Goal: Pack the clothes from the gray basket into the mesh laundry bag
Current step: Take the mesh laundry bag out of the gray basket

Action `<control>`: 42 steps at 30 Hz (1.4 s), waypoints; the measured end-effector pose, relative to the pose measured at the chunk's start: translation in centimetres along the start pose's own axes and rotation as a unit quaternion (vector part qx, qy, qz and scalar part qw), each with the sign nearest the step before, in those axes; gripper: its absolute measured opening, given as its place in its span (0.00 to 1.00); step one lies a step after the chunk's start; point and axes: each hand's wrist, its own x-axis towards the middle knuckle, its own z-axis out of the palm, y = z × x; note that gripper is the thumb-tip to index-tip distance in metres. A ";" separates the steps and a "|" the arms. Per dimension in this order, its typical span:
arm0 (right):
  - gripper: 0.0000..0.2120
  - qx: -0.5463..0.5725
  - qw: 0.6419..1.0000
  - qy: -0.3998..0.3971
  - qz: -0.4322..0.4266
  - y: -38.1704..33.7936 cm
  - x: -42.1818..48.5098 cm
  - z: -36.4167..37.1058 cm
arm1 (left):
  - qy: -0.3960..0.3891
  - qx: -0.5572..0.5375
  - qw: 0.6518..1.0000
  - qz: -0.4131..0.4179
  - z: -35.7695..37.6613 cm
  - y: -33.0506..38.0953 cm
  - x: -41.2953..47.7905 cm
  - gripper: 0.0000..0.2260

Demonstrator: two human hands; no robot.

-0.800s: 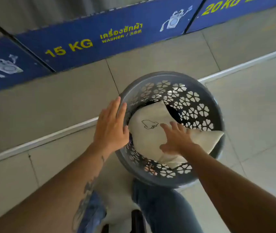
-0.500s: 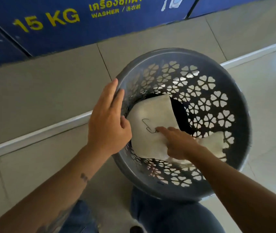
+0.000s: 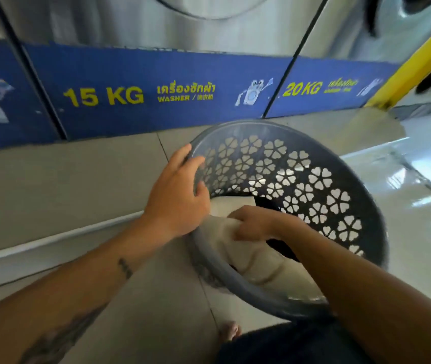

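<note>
A round gray basket (image 3: 322,179) with flower-shaped cutouts stands tilted toward me on the tiled floor. A cream-white garment (image 3: 256,261) lies bunched inside it, over something dark (image 3: 285,249). My left hand (image 3: 176,197) grips the basket's left rim, fingers over the edge. My right hand (image 3: 255,223) reaches inside and holds a bunched fold of the white garment. No mesh laundry bag is in view.
A row of steel washers with a blue band (image 3: 135,93) marked 15 KG and 20 KG stands on a raised step behind the basket. A yellow post (image 3: 416,59) rises at the right. My dark-clothed knee (image 3: 287,345) and a toe (image 3: 230,331) sit below the basket.
The view has swung upward. The basket tipped further toward me. My right hand went from lying flat on the white garment to gripping a bunch of it; the left stayed on the rim.
</note>
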 end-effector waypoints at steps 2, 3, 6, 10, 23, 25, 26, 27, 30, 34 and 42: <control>0.18 -0.009 0.997 0.068 -0.023 -0.7 -2.5 -0.8 | 0.024 0.012 1.000 0.009 -0.8 0.6 -1.0 0.19; 0.15 0.012 0.994 0.100 -0.036 -1.0 -4.0 -1.3 | 0.040 0.016 0.999 0.006 -1.2 1.1 -1.9 0.18; 0.03 0.145 0.966 0.207 -0.057 -1.6 -8.5 -2.6 | 0.070 0.006 0.997 0.023 -2.4 3.6 -5.5 0.17; 0.09 0.355 0.879 0.290 -0.131 -3.9 -15.0 -3.5 | 0.099 -0.039 0.994 0.013 -4.7 7.5 -9.7 0.18; 0.16 0.626 0.684 0.230 -0.297 -14.0 -25.1 5.4 | 0.145 -0.242 0.946 -0.157 -13.7 11.0 -22.1 0.43; 0.19 0.570 0.729 0.231 -0.300 -14.6 -25.1 6.7 | 0.200 -0.134 0.961 -0.134 -15.8 10.0 -23.1 0.38; 0.17 0.542 0.757 0.225 -0.289 -14.9 -25.2 7.3 | 0.210 -0.087 0.966 -0.122 -16.8 9.3 -23.7 0.35; 0.13 0.526 0.775 0.219 -0.273 -15.1 -25.2 7.7 | 0.212 -0.048 0.970 -0.113 -17.7 8.5 -24.0 0.34; 0.03 0.488 0.825 0.172 -0.228 -16.3 -24.4 9.0 | 0.212 0.041 0.972 -0.091 -20.6 5.7 -24.8 0.30; 0.06 0.396 0.901 0.064 -0.169 -18.4 -22.1 10.3 | 0.199 0.088 0.973 -0.071 -23.6 1.7 -23.9 0.29; 0.35 0.280 0.934 0.080 -0.208 -19.0 -16.6 12.9 | 0.094 0.024 0.988 -0.118 -20.4 -1.7 -20.9 0.22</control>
